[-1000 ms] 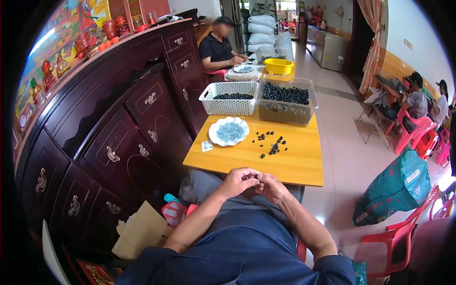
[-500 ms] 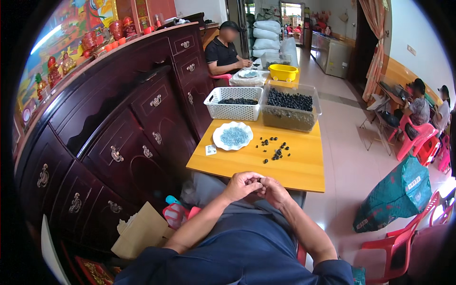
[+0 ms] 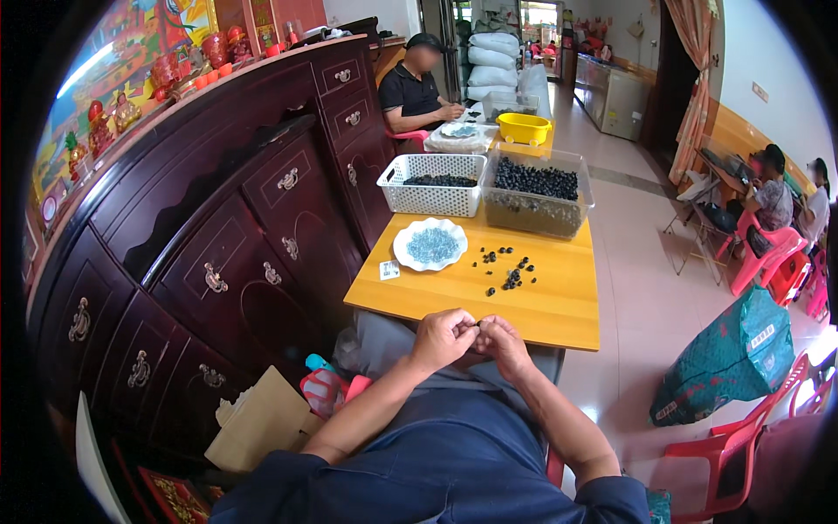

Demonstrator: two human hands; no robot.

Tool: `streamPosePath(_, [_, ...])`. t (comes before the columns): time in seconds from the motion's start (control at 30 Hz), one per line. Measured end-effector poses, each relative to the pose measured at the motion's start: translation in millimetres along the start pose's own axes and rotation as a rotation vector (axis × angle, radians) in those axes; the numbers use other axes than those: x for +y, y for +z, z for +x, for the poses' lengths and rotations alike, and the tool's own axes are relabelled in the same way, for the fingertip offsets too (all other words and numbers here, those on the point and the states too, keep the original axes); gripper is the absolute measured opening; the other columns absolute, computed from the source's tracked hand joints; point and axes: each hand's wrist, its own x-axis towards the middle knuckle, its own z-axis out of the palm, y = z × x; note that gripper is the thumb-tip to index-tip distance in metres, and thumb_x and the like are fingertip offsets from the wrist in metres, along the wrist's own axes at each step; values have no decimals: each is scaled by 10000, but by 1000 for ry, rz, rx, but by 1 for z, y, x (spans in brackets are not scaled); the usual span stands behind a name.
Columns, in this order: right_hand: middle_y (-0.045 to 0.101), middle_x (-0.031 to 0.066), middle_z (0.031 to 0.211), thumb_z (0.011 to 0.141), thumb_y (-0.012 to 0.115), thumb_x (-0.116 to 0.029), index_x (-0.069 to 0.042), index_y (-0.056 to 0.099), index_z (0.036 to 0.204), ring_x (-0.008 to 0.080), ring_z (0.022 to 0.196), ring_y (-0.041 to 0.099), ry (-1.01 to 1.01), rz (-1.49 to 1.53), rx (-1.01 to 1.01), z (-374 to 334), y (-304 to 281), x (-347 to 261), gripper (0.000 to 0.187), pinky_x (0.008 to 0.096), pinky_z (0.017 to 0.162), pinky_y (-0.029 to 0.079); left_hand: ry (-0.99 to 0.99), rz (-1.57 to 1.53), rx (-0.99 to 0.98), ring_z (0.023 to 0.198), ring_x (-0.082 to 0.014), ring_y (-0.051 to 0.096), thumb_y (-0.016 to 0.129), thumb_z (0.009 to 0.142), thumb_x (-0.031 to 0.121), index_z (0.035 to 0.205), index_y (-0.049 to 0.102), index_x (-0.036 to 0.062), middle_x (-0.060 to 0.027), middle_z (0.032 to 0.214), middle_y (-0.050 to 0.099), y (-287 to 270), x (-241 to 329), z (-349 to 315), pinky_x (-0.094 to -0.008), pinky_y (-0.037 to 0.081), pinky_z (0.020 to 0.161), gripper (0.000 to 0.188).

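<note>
Head view: bench [image 3: 559,306] with smooth, yellow-brown, wood-like top; towards its left, white plate [image 3: 401,253] with scalloped rim, bearing a spread of tiny pale-blue bits [image 3: 432,245], too fine to tell apart singly; just beside the plate, at lower left, square white card [image 3: 389,270]; to the right of the plate, loose dark pieces [image 3: 515,278], small, rounded and faintly shiny, in a scattered cluster; at the far end, side by side, white basket [image 3: 432,201] of perforated plastic with dark contents, and box-shaped bin [image 3: 532,218] of clear plastic, heaped with similar dark pieces.

At the near edge of the bench, in front of the lap, left hand [image 3: 443,339] and right hand [image 3: 502,342], bare and brought together; fingers of both curled inward, each thumb and forefinger drawn to a close pinch; between the meeting fingertips, small dark piece [image 3: 477,324], mostly covered, its exact shape and texture impossible to tell; directly right of the left hand's fingertips and left of the right hand's, well apart from the plate; nearer to the loose cluster than to the bin.
</note>
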Motion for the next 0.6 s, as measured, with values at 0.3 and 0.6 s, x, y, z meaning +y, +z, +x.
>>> streamPosePath(0.3, [596,13,799,1010,556,-260,-63,632,915,110,728,555,-24,-243,15,0,-2,2,232,256,675,456,16,6,-64,559,-96,620,756,844,40,812,650,3,-57,660,673,-4,-1,1,-270,485,538,116])
streamPosePath(0.6, [584,18,764,1009,540,-221,-61,619,858,113,706,545,16,-152,-3,1,-2,2,234,259,648,448,21,6,-29,574,-89,629,780,827,66,790,651,12,-63,662,685,-2,1,-1,-274,492,540,144])
